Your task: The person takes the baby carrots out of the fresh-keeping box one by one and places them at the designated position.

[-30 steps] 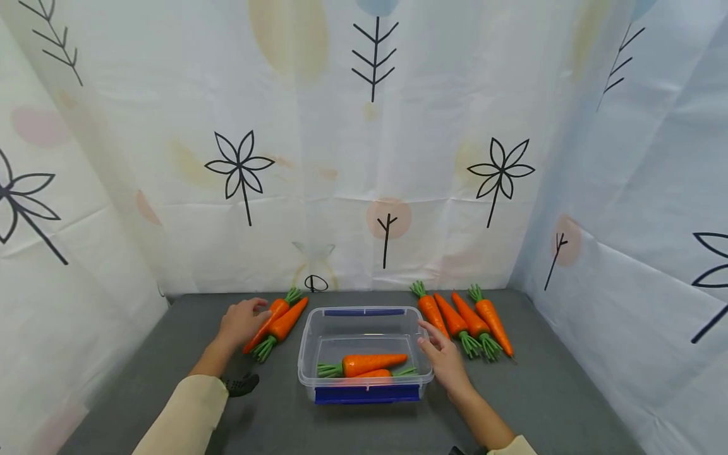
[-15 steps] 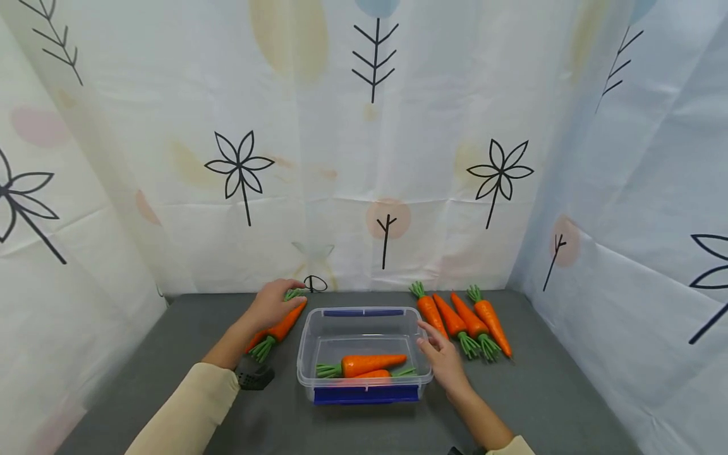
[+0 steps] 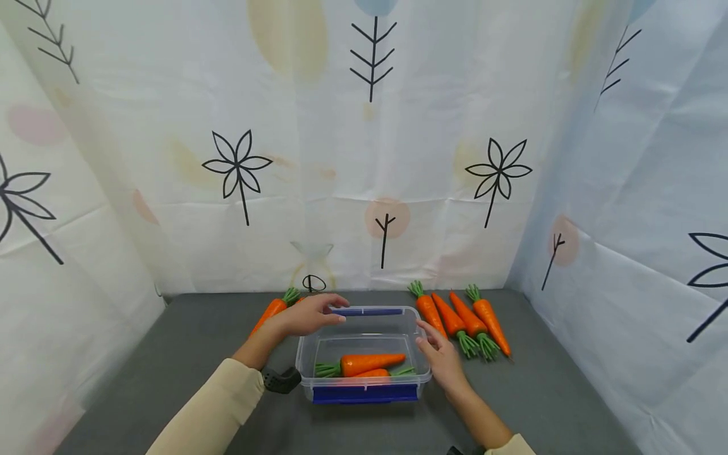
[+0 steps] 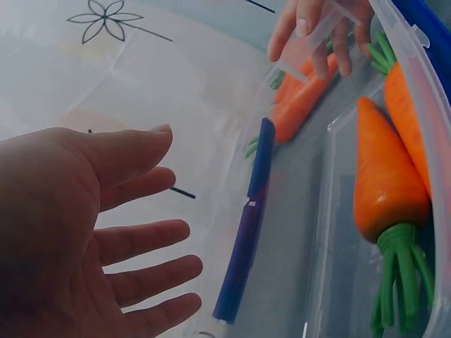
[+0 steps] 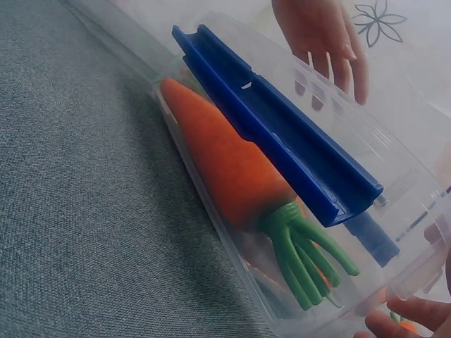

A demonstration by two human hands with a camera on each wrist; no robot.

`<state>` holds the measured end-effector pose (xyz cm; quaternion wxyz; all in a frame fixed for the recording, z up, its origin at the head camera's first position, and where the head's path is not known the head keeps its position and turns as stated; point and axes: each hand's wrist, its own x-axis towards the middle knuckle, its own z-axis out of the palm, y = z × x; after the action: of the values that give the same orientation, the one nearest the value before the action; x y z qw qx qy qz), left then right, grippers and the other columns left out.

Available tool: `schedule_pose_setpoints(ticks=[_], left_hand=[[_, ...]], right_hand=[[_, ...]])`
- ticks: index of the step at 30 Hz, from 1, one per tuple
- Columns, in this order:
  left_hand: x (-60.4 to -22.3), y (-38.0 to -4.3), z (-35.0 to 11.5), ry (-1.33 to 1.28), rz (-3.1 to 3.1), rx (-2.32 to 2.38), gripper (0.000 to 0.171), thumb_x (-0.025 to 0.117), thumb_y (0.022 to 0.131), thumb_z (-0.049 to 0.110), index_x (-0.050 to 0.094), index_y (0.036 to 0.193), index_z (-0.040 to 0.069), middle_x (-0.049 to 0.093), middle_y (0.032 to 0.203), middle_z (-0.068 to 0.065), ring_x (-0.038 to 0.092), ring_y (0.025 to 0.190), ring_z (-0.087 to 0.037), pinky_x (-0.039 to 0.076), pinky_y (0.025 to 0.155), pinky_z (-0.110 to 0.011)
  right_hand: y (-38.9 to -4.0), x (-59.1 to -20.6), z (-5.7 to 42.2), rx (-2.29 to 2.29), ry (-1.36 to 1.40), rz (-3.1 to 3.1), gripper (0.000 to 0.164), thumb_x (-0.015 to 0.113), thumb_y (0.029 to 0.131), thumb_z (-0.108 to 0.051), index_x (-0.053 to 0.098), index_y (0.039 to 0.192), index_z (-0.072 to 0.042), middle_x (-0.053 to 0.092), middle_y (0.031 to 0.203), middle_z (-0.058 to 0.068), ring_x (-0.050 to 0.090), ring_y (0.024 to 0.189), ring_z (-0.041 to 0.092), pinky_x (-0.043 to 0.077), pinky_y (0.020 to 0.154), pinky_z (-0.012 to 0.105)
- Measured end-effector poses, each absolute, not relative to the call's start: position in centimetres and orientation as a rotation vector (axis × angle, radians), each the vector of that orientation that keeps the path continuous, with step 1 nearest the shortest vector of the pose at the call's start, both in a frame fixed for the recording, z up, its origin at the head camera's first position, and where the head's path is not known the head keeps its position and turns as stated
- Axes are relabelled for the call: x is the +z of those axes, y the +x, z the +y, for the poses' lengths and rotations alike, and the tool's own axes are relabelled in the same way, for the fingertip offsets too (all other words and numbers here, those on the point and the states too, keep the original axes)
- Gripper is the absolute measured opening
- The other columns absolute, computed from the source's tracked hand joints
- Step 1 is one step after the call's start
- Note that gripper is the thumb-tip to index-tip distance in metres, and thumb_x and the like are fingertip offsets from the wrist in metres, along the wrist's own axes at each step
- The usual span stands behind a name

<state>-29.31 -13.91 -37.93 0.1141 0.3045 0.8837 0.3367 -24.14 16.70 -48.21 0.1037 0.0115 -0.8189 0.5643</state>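
Note:
My left hand [image 3: 309, 314] hovers at the back left corner of a clear plastic box [image 3: 305, 354] with blue latches. Its fingers are spread and nothing is in them, as the left wrist view shows. My right hand [image 3: 443, 357] rests at the box's right rim, its fingers [image 4: 342, 49] loosely extended along the outside of the wall. Inside the box lie an orange carrot [image 3: 372, 363] with green stalks and a second carrot [image 3: 372, 373] in front of it, partly covered by the front rim.
Left of the box lies a carrot [image 3: 273, 309]; another beside it is mostly hidden behind my left arm. Several carrots [image 3: 463, 319] lie in a row on the grey table [image 3: 557, 379] to the right. A patterned white curtain [image 3: 364, 158] closes off the back and sides.
My left hand has passed over the left carrots and moved right to the box's back left corner, carrying nothing. My right hand has stayed at the right rim.

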Motion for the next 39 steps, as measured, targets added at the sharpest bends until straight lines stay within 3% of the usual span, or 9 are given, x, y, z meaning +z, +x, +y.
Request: schedule_pose_setpoints(ticks=[7,13,19,26,29,36,39], left_hand=[[-39.3,-29.6,-12.2,0.852,2.533,1.026,0.044,0.059,0.098,0.031,0.055,0.135,0.008,0.054,0.135,-0.012,0.048,0.125,-0.036,0.042,0.098,-0.05],[-40.4,-30.2,-10.7,0.833,2.537,0.946,0.039,0.062,0.096,0.032,0.058,0.131,0.014,0.06,0.124,-0.008,0.057,0.111,-0.027,0.047,0.091,-0.046],[-41.6,-30.6,-9.5,0.809,2.492,0.892,0.036,0.063,0.096,0.027,0.059,0.128,0.011,0.063,0.115,-0.005,0.061,0.101,-0.022,0.049,0.087,-0.042],[-42.0,-30.4,-9.0,0.706,2.374,0.798,0.043,0.066,0.093,0.034,0.06,0.128,0.01,0.062,0.118,-0.007,0.06,0.098,-0.023,0.051,0.085,-0.045],[-42.2,-30.4,-9.1,0.625,2.298,0.797,0.045,0.067,0.091,0.036,0.06,0.129,0.011,0.062,0.117,-0.007,0.059,0.095,-0.024,0.052,0.081,-0.049],[-42.2,-29.9,-8.9,0.542,2.182,0.769,0.043,0.067,0.09,0.037,0.06,0.129,0.02,0.055,0.125,-0.006,0.054,0.112,-0.03,0.049,0.084,-0.059],[-42.1,-29.8,-8.8,0.523,2.166,0.774,0.043,0.068,0.09,0.035,0.059,0.129,0.02,0.055,0.127,-0.008,0.054,0.113,-0.031,0.049,0.084,-0.058]], right_hand=[[-24.1,-48.3,16.7,1.679,0.037,-2.402,0.039,0.06,0.097,-0.016,0.058,0.136,-0.013,0.063,0.11,0.016,0.059,0.096,0.027,0.046,0.08,0.04],[-24.2,-48.4,16.7,1.675,0.039,-2.406,0.039,0.061,0.097,-0.017,0.058,0.136,-0.014,0.062,0.115,0.018,0.058,0.102,0.03,0.047,0.086,0.047],[-24.1,-48.4,16.6,1.668,0.035,-2.407,0.039,0.061,0.096,-0.017,0.059,0.136,-0.014,0.061,0.119,0.021,0.057,0.109,0.034,0.046,0.088,0.05],[-24.1,-48.3,16.4,1.661,0.032,-2.406,0.04,0.062,0.096,-0.018,0.059,0.135,-0.014,0.06,0.122,0.024,0.055,0.113,0.038,0.045,0.091,0.054],[-24.0,-48.3,16.4,1.66,0.039,-2.403,0.039,0.061,0.096,-0.017,0.059,0.135,-0.013,0.061,0.122,0.024,0.055,0.114,0.038,0.045,0.091,0.054],[-24.1,-48.1,16.5,1.665,0.02,-2.407,0.039,0.061,0.096,-0.017,0.059,0.135,-0.014,0.062,0.107,0.016,0.06,0.094,0.028,0.047,0.077,0.038],[-24.1,-48.1,16.6,1.651,0.023,-2.404,0.038,0.061,0.096,-0.016,0.06,0.134,-0.013,0.062,0.108,0.017,0.059,0.094,0.028,0.045,0.075,0.036]])
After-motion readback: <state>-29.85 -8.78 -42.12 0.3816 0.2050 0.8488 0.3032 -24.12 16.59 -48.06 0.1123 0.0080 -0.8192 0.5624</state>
